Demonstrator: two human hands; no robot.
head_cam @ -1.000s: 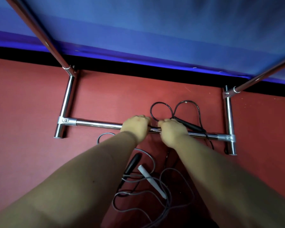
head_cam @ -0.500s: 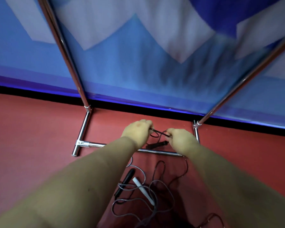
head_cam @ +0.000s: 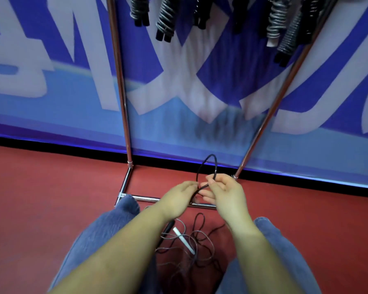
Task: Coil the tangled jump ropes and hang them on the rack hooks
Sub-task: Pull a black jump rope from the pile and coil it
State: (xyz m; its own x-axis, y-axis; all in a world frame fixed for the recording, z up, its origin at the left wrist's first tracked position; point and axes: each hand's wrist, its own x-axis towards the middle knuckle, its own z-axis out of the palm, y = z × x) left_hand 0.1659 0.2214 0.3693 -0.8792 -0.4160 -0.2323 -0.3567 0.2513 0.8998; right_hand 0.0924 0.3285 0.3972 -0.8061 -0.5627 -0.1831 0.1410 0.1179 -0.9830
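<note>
The black jump rope [head_cam: 206,166] forms an upright loop above the chrome rack's base bar [head_cam: 149,198], long axis vertical. The right hand [head_cam: 223,194] pinches the loop's right strand; the left hand [head_cam: 179,198] grips the lower end. Tangled ropes [head_cam: 189,245] lie on the red floor [head_cam: 51,198] below.

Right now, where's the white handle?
In the head view, the white handle lies on the red floor in the rope tangle, between the knees, just right of a black handle.
</note>
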